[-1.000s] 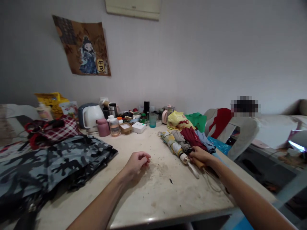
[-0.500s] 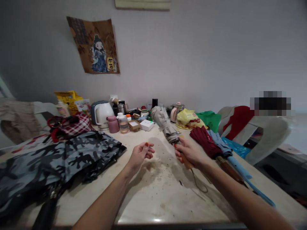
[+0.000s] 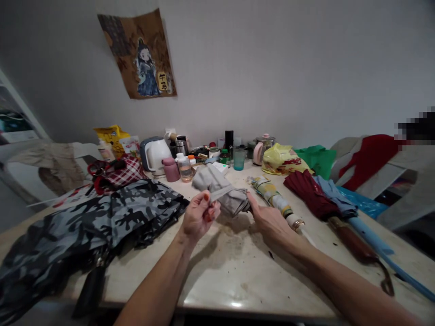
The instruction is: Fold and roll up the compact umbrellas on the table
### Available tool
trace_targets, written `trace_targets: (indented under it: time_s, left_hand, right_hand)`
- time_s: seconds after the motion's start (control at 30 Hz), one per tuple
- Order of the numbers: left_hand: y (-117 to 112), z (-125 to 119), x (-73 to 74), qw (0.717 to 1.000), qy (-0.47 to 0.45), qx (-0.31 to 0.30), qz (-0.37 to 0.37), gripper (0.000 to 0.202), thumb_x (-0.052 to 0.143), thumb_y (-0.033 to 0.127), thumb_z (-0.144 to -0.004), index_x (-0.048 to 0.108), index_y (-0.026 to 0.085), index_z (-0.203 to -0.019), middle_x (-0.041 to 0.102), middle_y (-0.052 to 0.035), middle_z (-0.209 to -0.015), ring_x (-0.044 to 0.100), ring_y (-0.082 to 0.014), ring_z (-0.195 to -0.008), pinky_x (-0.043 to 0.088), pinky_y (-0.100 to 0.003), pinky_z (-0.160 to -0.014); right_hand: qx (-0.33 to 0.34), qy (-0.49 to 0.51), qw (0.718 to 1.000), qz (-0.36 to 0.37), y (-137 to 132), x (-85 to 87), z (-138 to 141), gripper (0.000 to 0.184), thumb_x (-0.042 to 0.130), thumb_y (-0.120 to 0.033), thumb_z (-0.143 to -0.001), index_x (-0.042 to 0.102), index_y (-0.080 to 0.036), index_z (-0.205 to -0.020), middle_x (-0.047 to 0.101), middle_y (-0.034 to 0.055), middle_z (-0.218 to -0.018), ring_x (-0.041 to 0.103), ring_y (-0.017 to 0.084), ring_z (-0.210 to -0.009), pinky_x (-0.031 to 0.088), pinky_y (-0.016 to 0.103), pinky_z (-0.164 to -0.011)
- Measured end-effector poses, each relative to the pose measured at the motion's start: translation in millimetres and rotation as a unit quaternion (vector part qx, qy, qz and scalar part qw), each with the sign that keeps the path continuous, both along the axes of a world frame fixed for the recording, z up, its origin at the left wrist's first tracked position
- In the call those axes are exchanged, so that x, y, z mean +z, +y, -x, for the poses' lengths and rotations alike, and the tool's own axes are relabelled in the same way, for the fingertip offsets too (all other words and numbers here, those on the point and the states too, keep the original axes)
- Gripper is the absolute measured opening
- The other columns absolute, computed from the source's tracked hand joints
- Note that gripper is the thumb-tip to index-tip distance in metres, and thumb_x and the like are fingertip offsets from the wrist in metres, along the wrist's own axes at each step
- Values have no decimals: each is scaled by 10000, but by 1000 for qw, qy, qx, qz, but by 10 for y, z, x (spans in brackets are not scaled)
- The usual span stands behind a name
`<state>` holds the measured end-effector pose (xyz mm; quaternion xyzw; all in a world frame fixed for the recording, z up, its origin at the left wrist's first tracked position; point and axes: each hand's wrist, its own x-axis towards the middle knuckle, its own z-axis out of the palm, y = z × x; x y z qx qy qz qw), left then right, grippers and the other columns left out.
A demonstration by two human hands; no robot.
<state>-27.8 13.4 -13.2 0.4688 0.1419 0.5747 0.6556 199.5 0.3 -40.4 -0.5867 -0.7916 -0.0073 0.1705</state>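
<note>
A folded grey umbrella (image 3: pixel 217 185) is held above the table, its canopy pointing away to the left. With thumb and fingers, my left hand (image 3: pixel 200 215) pinches the light closing strap (image 3: pixel 220 194) that stretches across the canopy. My right hand (image 3: pixel 273 222) is closed about the handle end, index finger along the canopy's lower edge; the handle itself is hidden. Just right of it lies a yellow-and-white patterned umbrella (image 3: pixel 272 194). Farther right rest a dark red umbrella (image 3: pixel 309 194) with a brown handle and a light blue umbrella (image 3: pixel 336 197).
An unrolled camouflage umbrella (image 3: pixel 118 213) covers the table's left side, with a red checked umbrella (image 3: pixel 125 171) behind it. Along the back stand a white kettle (image 3: pixel 158 156), a pink jar (image 3: pixel 171 170), a teal cup (image 3: pixel 239 159) and a yellow bag (image 3: pixel 282 158). Dark crumbs dot the tabletop (image 3: pixel 244 276).
The grey umbrella has swung left, toward my left hand, which was empty and now pinches its strap. My view has shifted, uncovering the patterned umbrella and the teal cup.
</note>
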Motion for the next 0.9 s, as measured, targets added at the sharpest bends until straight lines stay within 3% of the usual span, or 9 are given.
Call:
trace_targets:
  time_s: [0.07,0.13,0.2,0.3,0.37,0.47,0.63,0.8,0.9]
  left_hand:
    - [-90,72,108,995,-95,-43,-6,291,795,398,-690,584,199,-714,432,56,-541,277,-48,-409,219,-188,-392]
    - [-90,180,174,986,-161,-43,-3,281,783,415,-699,642,201,-815,442,54,-563,260,-40,-399,221,-179,-367]
    - [0,275,183,979,-205,-12,19,277,753,417,-740,626,171,-756,392,68,-520,248,-34,-387,226,-166,-356]
    - [199,308,92,980,-150,74,108,286,737,337,-775,559,151,-651,442,53,-513,345,-33,-405,266,-141,-373]
    - [293,258,-2,978,-54,117,165,255,769,341,-748,607,144,-756,580,4,-627,483,-55,-491,366,-146,-437]
    - [322,169,-113,984,17,87,152,436,841,434,-643,623,160,-902,666,-40,-829,609,-116,-665,499,-220,-584]
    - [249,140,-105,983,17,60,174,551,828,526,-617,570,226,-1000,667,-48,-967,666,-211,-807,559,-386,-702]
    - [174,194,48,976,23,151,157,397,769,499,-686,648,206,-924,675,-31,-746,645,-197,-719,514,-295,-586]
    - [79,308,206,963,26,238,124,336,767,455,-674,667,210,-882,667,-3,-658,648,-189,-703,484,-256,-547]
  right_hand:
    - [-24,-5,1000,7,25,-3,-23,548,474,-96,-799,450,-72,-1345,678,129,-765,616,219,-677,397,293,-616]
    - [11,149,985,82,13,47,4,267,488,-218,-846,584,-114,-1072,638,76,-677,566,173,-596,392,271,-573]
    - [77,386,897,200,-39,142,71,240,528,-395,-838,552,-157,-850,541,-3,-555,466,115,-473,366,239,-490]
    - [143,618,705,317,-155,315,169,412,649,-552,-730,526,-162,-782,406,-82,-449,338,60,-362,282,198,-394]
    - [174,641,658,355,-212,419,186,436,705,-547,-705,547,-145,-765,408,-83,-422,345,52,-334,253,186,-370]
    - [195,620,675,350,-198,538,164,385,725,-487,-718,561,-141,-764,478,-58,-422,392,62,-318,269,183,-351]
    - [114,618,734,259,-99,663,351,365,712,-413,-685,471,-162,-575,474,-41,-412,430,56,-333,301,177,-357]
    - [237,623,646,372,-272,664,721,394,734,-482,-651,500,-168,-703,482,-65,-409,407,63,-315,302,187,-357]
    - [214,604,690,338,-303,619,756,357,692,-469,-698,481,-185,-747,511,-68,-448,424,67,-325,320,185,-365]
